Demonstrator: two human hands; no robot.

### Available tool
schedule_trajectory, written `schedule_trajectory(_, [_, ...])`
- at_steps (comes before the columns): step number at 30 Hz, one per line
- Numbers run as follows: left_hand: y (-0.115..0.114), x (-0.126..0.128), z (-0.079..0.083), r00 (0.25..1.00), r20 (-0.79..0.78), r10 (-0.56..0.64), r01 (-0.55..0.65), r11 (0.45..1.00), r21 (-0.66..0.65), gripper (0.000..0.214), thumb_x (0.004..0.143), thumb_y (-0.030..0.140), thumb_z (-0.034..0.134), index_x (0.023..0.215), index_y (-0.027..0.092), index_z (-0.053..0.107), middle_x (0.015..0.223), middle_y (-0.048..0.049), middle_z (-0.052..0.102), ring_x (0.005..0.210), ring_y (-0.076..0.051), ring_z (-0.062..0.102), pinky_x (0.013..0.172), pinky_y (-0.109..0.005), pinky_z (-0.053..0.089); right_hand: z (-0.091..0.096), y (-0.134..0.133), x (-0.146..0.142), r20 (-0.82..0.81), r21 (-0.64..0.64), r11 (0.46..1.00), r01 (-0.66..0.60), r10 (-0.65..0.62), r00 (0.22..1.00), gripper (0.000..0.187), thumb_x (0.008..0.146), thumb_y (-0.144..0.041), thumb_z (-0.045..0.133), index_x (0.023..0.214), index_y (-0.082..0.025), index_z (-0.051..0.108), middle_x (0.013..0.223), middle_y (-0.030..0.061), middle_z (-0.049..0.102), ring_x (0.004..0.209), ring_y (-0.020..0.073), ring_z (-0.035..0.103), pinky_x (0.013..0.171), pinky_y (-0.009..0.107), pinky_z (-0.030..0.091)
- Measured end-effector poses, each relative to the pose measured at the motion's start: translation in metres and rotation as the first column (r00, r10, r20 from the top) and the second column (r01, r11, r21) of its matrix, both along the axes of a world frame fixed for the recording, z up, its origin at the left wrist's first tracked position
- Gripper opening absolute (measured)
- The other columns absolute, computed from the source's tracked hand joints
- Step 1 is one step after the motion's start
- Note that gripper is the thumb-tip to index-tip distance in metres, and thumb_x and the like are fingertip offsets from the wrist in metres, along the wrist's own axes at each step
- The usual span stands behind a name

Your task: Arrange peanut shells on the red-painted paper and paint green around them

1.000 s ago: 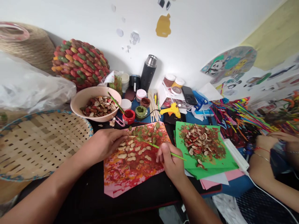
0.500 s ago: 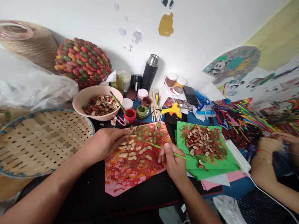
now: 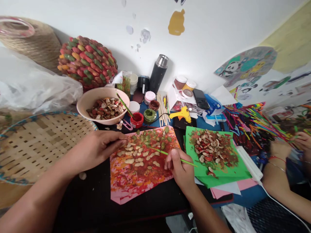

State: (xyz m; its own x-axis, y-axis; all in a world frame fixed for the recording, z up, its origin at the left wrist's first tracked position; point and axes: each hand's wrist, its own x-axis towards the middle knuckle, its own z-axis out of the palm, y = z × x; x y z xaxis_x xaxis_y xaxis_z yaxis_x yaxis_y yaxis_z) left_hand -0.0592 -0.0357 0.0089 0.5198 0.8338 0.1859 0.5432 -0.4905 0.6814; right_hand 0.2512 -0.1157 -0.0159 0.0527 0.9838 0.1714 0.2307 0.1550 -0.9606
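Observation:
My right hand [image 3: 178, 168] pinches a thin green paintbrush [image 3: 162, 152] whose tip reaches among peanut shells [image 3: 137, 158] laid on a red and orange painted sheet [image 3: 136, 176]. Some shells near the sheet's far edge are painted green. My left hand [image 3: 97, 149] rests at the sheet's left edge, fingers together and pressing down by the shells; whether it holds one I cannot tell. A red paint pot [image 3: 136, 119] and a green paint pot [image 3: 150, 115] stand just beyond the sheet.
A pink bowl [image 3: 85, 103] of shells, a woven tray [image 3: 36, 145], a black flask [image 3: 157, 74], a yellow glue gun [image 3: 182, 113] and a green sheet [image 3: 233, 170] with shells surround the work. Another person's hands [image 3: 286, 145] are at the right by coloured sticks [image 3: 252, 123].
My view has shifted slightly. The brush hand has edged a little over the sheet; my left hand has stayed by the shells. The other person's hands have moved at the right.

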Motion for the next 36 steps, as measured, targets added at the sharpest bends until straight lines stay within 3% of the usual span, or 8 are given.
schedule_trajectory(6, [0.002,-0.004,0.001,0.996,-0.085,-0.031,0.023,0.995,-0.1,0.053,0.11,0.06,0.045,0.109,0.025,0.085,0.104,-0.0075,0.087,0.084,-0.025,0.081,0.074,-0.031,0.061,0.003,0.002,-0.006,-0.014,0.015,1.0,-0.013,0.013,1.0,0.054,0.116,-0.05,0.054,0.071,-0.022,0.064,0.055,-0.0026,0.058,0.047,0.0133,0.06,0.05,0.024,0.046])
schedule_trajectory(14, [0.001,-0.007,0.002,0.996,-0.088,0.022,-0.032,0.993,-0.115,0.058,0.108,0.067,0.044,0.118,0.027,0.085,0.11,-0.0077,0.087,0.091,-0.027,0.081,0.079,-0.031,0.062,0.005,0.004,-0.01,0.041,0.023,0.999,-0.048,0.047,0.998,0.056,0.116,-0.049,0.053,0.069,-0.022,0.063,0.056,-0.0012,0.06,0.049,0.0139,0.061,0.052,0.025,0.048])
schedule_trajectory(19, [0.003,-0.007,0.002,0.988,-0.132,0.078,-0.086,0.995,-0.054,0.057,0.108,0.063,0.043,0.113,0.025,0.085,0.11,-0.0082,0.087,0.091,-0.027,0.081,0.082,-0.032,0.062,0.006,0.003,-0.01,0.016,0.005,1.0,-0.026,0.026,1.0,0.055,0.116,-0.052,0.054,0.07,-0.022,0.064,0.055,-0.0022,0.058,0.047,0.0137,0.061,0.05,0.025,0.047])
schedule_trajectory(24, [0.005,-0.003,-0.006,0.986,-0.163,0.045,-0.048,0.999,-0.017,0.055,0.109,0.058,0.042,0.115,0.024,0.085,0.11,-0.009,0.087,0.09,-0.027,0.081,0.079,-0.032,0.062,0.008,0.007,-0.02,0.022,0.001,0.999,-0.049,0.049,0.999,0.058,0.116,-0.054,0.052,0.069,-0.022,0.064,0.056,-0.0009,0.059,0.049,0.0151,0.061,0.052,0.027,0.049])
schedule_trajectory(28, [0.005,-0.004,-0.009,0.986,-0.158,0.056,-0.056,0.998,0.009,0.052,0.11,0.056,0.043,0.113,0.025,0.085,0.11,-0.0083,0.087,0.089,-0.027,0.081,0.079,-0.032,0.062,0.005,0.01,-0.023,0.067,0.001,0.995,-0.103,0.102,0.992,0.056,0.116,-0.053,0.052,0.07,-0.023,0.064,0.057,-0.0004,0.062,0.051,0.0153,0.062,0.055,0.028,0.05])
schedule_trajectory(36, [0.004,-0.004,-0.007,0.989,-0.113,0.093,-0.089,0.995,0.042,0.05,0.11,0.059,0.044,0.113,0.028,0.083,0.109,-0.0051,0.087,0.09,-0.025,0.081,0.08,-0.031,0.062,-0.001,0.01,-0.015,0.067,-0.03,0.998,-0.061,0.063,0.996,0.056,0.116,-0.053,0.052,0.07,-0.023,0.064,0.056,-0.0011,0.061,0.05,0.0149,0.061,0.054,0.027,0.049])
